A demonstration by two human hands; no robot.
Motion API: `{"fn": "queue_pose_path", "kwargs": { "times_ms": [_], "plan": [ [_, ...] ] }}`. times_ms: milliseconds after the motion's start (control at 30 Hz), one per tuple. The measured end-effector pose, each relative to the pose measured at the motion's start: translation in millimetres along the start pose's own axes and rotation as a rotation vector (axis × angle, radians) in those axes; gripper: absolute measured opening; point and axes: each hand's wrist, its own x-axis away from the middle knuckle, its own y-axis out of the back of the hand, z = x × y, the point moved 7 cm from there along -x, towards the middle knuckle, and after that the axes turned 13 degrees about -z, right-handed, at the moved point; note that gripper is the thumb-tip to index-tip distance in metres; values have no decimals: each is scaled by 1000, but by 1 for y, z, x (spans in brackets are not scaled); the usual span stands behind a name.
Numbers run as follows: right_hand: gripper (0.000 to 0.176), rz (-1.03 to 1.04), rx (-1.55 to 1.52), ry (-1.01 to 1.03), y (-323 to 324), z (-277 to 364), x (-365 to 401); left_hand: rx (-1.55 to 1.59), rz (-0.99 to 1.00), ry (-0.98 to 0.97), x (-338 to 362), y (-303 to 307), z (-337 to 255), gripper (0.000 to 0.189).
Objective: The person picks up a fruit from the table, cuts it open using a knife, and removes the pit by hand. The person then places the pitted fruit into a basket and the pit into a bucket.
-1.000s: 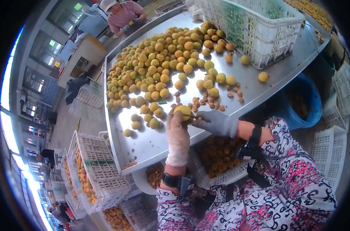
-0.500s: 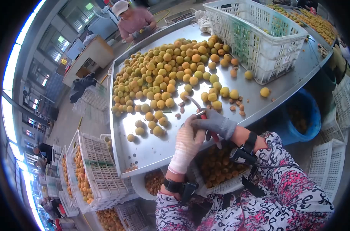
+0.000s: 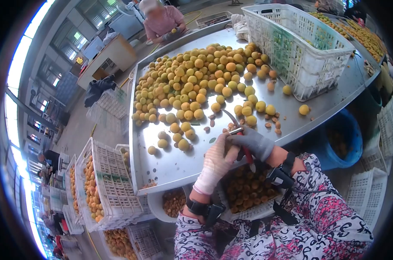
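Observation:
My right hand (image 3: 258,143), in a grey glove, is closed round a red-handled tool (image 3: 249,157) with a thin, curved metal blade. My left hand (image 3: 216,164), in a pale glove, has its fingers bent close together against the right hand and the tool; what it holds, if anything, is hidden. Both hands are over the near edge of the metal table (image 3: 162,168). Beyond them spreads a pile of yellow-orange apricots (image 3: 192,80). Brown apricot pits (image 3: 277,124) lie beside the blade, along with some single fruits.
A tall white crate (image 3: 309,60) stands at the table's far right. Below the near edge are a crate of dark halved fruit (image 3: 248,190) and a white tub of pits (image 3: 155,203). A blue bucket (image 3: 348,143) is at right, stacked crates (image 3: 114,186) at left. Another person (image 3: 162,21) works opposite.
The view has shifted slightly, so the table appears farther right. My hands stay together, while the tool's red handle has turned and shows more below the right hand.

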Motion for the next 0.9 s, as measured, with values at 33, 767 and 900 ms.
{"fn": "queue_pose_path", "kwargs": {
  "times_ms": [33, 767, 900],
  "plan": [
    [36, 2, 0, -2, -1, 0, 1, -30, 14, -3, 0, 1, 2, 40],
    [24, -155, -186, -77, -2, 1, 14, -155, -41, -207, -6, 6, -3, 36],
    [29, -287, 69, -53, 11, -16, 5, -450, -115, -464, 1, 1, -20, 34]
  ]
}}
